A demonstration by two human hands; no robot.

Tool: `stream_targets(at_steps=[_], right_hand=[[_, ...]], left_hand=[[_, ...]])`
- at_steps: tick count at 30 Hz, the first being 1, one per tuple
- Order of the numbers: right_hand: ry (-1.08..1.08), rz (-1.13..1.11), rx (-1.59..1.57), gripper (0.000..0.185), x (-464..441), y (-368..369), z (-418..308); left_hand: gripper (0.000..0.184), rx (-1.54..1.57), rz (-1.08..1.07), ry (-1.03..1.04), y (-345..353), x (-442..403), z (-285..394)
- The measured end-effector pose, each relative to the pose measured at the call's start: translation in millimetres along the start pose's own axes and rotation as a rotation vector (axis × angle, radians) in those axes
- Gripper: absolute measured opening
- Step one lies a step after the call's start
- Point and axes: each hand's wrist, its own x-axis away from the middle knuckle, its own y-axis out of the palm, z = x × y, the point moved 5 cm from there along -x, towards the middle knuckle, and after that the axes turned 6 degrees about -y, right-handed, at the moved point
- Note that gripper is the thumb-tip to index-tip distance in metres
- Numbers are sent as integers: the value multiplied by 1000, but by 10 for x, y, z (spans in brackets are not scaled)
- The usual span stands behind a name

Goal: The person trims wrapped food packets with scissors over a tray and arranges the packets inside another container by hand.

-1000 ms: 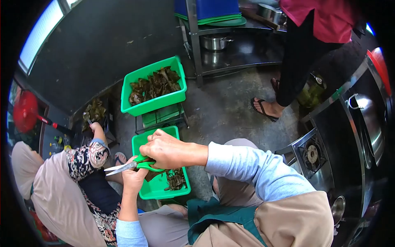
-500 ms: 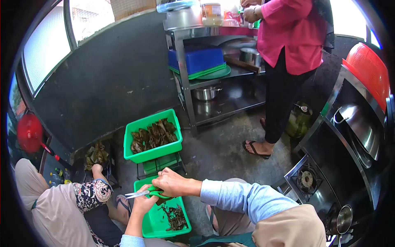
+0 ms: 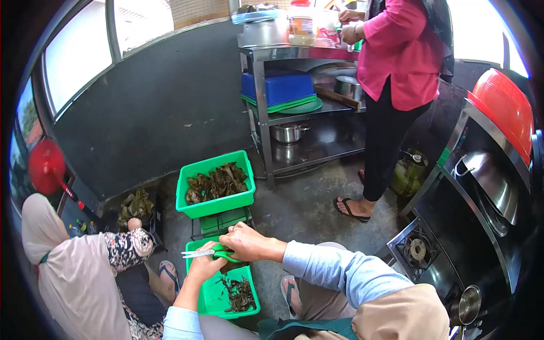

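Above the far end of the lower green tub, in the head view, your two hands are close together. Your right hand is curled over the green handles of the scissors, whose blades point to your left, across your left hand. That left hand lies against the scissors with its fingers partly hidden; you cannot tell from here whether they pinch anything. Dark leafy scraps lie in the tub below. Beyond your hands, the upper green tub holds brown leafy bundles. At your left sits a person in a beige head covering, one hand near a leafy pile.
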Motion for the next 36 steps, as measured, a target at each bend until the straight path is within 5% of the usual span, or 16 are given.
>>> stream_targets(at_steps=[4,11,14,19,23,27,32,36], right_hand=[[-26,-23,9,26,-9,6,-148],[-81,-81,-29,27,-101,87,-315],[-102,-110,-40,26,-217,60,-383],[-88,-144,3,21,-301,17,-485],[-82,-163,18,20,-339,-40,-579],[-153,-121,37,24,-318,-92,-633],[-124,-187,35,21,-195,-89,-686],[-145,-143,-6,20,-90,30,-662]], left_hand=[[32,-3,-8,-55,-71,166,75],[68,-84,-48,-234,-74,378,-425],[67,-82,-58,-208,-148,394,-498],[35,-61,34,-4,-353,473,96],[32,32,78,-1,-378,570,144],[34,-1,92,2,-374,640,256],[60,-37,56,-91,-112,635,-234],[57,-127,77,-76,-63,713,-178]])
